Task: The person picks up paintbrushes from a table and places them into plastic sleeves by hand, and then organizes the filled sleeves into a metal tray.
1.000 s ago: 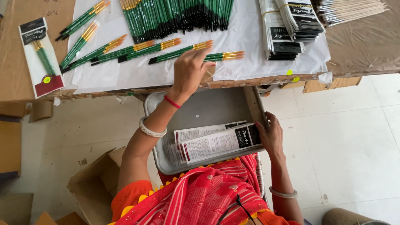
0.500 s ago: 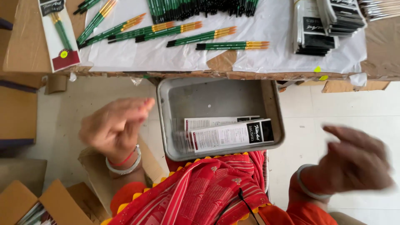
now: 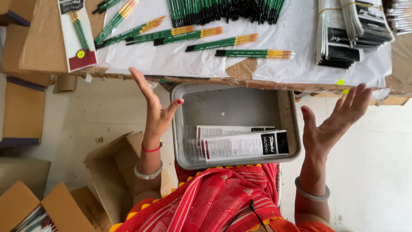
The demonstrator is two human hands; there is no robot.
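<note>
Head view shows both hands, left hand (image 3: 156,109) and right hand (image 3: 332,122), open and empty, flanking the grey tray (image 3: 234,103) on the lap, which keeps packed brush sleeves (image 3: 240,144) within reach below the table (image 3: 206,68).

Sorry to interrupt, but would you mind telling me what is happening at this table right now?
A person sits with a grey tray on their lap, holding a few flat printed packets. Both hands are raised, open and empty: the left hand beside the tray's left edge, the right hand to its right. On the table ahead lie green-handled paintbrushes on white paper, with a stack of packets at the right.
</note>
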